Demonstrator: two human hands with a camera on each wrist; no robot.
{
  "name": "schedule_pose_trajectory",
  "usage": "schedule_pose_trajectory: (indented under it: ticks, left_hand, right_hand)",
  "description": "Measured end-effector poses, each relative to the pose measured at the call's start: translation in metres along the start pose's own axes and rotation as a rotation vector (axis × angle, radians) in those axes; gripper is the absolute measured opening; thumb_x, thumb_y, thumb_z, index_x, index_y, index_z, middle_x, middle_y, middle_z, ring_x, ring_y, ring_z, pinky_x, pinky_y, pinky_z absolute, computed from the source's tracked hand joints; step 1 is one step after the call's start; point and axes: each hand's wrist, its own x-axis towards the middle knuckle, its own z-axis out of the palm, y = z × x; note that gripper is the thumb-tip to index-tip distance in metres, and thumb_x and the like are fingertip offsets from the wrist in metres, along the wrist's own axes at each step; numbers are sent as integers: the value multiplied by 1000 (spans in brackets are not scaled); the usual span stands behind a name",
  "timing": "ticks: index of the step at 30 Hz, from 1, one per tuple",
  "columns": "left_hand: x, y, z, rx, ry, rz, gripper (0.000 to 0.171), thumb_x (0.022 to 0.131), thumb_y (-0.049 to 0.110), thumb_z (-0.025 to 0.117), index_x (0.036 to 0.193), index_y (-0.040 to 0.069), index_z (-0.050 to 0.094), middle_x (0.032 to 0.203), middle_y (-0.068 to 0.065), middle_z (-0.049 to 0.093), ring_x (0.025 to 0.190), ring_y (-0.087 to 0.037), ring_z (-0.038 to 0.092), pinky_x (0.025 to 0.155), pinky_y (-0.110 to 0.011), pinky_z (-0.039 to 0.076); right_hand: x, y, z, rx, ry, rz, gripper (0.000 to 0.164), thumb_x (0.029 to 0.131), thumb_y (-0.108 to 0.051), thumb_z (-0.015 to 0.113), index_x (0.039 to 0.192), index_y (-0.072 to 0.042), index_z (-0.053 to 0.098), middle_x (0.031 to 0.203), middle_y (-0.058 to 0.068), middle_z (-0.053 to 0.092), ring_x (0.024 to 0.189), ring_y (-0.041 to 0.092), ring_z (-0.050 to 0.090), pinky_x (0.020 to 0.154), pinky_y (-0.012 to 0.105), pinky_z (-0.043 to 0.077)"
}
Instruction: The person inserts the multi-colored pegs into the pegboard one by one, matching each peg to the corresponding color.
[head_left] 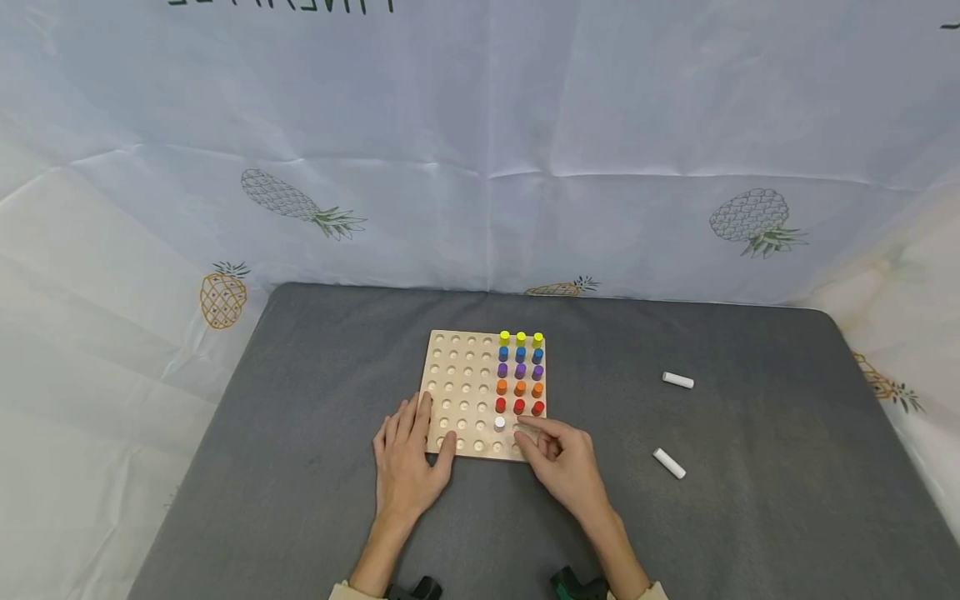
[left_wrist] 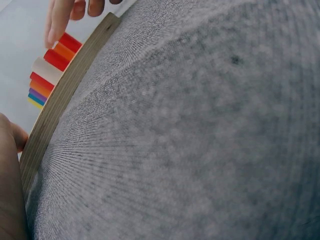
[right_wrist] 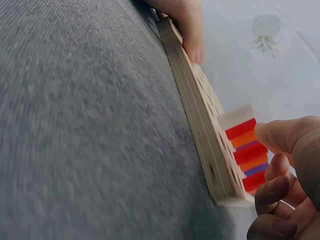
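Note:
A square wooden pegboard (head_left: 459, 375) lies on the table, with rows of yellow, blue, purple, orange and red pegs (head_left: 519, 407) standing in its right-hand columns. In front of the leftmost red peg a white peg (head_left: 499, 424) stands upright in a hole. My left hand (head_left: 407, 467) rests at the board's left front corner, thumb on the front edge and fingers along the left side. Over the front right corner hovers my right hand (head_left: 566, 467), thumb and index finger apart beside the white peg. Nothing shows between them; the other fingers curl loosely.
Two loose white pegs, a farther one (head_left: 678, 380) and a nearer one (head_left: 669, 463), lie on the grey tabletop (head_left: 757, 467) right of the board. Behind the table hangs a pale cloth (head_left: 600, 108) printed with pineapples.

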Motion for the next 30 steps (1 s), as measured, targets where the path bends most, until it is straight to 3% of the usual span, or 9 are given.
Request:
schedule_pose_trajectory:
  ticks: [18, 30]
  left_hand:
    - [0, -1, 1, 2, 6, 10, 68, 94, 39, 66, 153, 10, 47, 154, -17, 52, 143, -40, 45, 117, -61, 26]
    - [0, -1, 1, 1, 6, 7, 68, 94, 39, 66, 153, 11, 47, 154, -17, 52, 143, -40, 45, 117, -61, 26]
  right_hand:
    - [-19, 10, -39, -169, 98, 21, 18, 86, -6, 81, 103, -8, 80, 61, -8, 46, 50, -5, 33, 43, 18, 31]
    - [-33, 29, -73, -189, 242, -61, 19, 83, 1, 81, 100, -4, 80, 55, -9, 45, 45, -7, 29, 40, 14, 29]
